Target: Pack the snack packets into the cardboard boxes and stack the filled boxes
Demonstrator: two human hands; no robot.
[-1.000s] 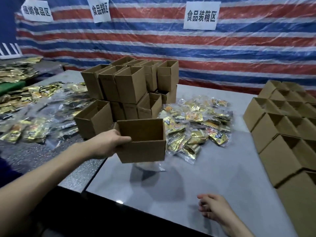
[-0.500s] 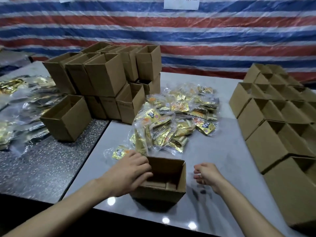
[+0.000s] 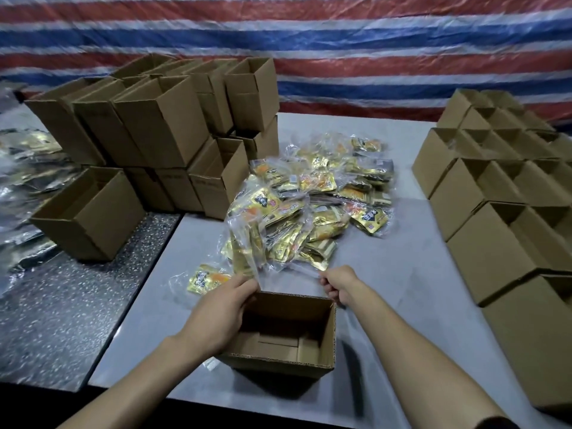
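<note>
Grey table (image 3: 402, 289) across the frame. A two-tier stack of empty boxes (image 3: 161, 125) sits back left, and rows of boxes (image 3: 495, 243) line the right edge. The heap of snack packets (image 3: 309, 205) lies mid-table between them. The open box (image 3: 322, 339) stands upright at the near edge, nothing inside. The left hand (image 3: 219, 317) grips its left wall. The right hand (image 3: 339, 284) hovers curled at the far right corner; whether it is grasping clear wrapper, cannot tell. One stray packet (image 3: 205, 278) lies just beside the left fingertips.

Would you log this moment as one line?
left hand grips box rim | right hand curled near snack packets, hold unclear | box empty
</note>
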